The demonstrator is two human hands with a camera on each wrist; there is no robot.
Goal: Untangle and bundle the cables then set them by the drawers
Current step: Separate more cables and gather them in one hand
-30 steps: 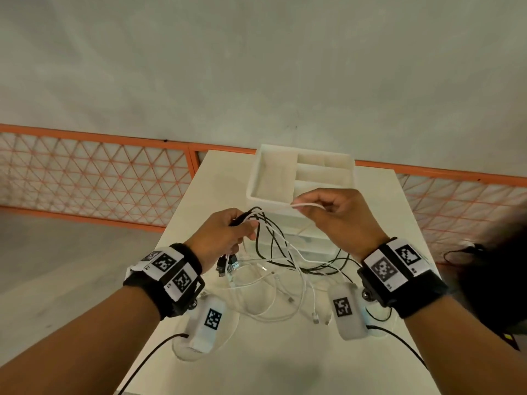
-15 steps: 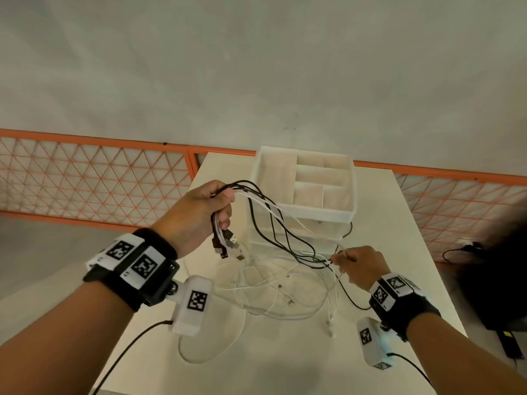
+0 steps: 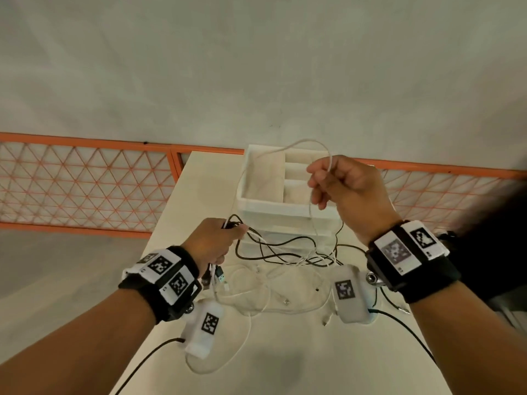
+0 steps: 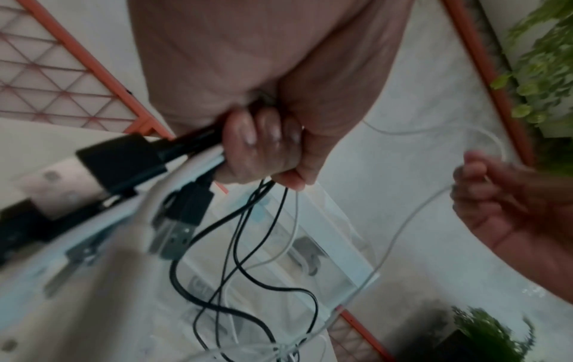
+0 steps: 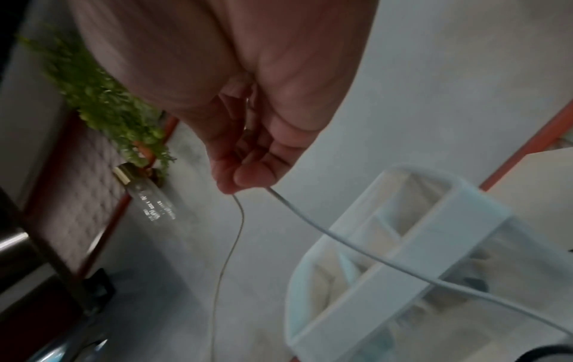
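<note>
The person is separating one white cable (image 3: 288,145) from the tangle of cables (image 3: 285,260) that is lying on the bench (image 3: 299,363) in front of the drawers (image 3: 285,208). Risk, as a judgement: the raised strand is still running down into the crossed black and white loops, so further pulling is likely tightening a knot there, or dragging the loose pile and its plugs toward the bench edge. The arch of cable is also hanging over the open tray on top of the drawers and may be catching on its rim. The left hand (image 3: 212,243) is clenching narrowly around the gathered plug ends, black and white leads trailing below its fist. The right hand (image 3: 346,192), raised above the drawers, is pinching the white cable between thumb and curled fingers (image 5: 245,176), both runs of the strand leaving its grip downward.
</note>
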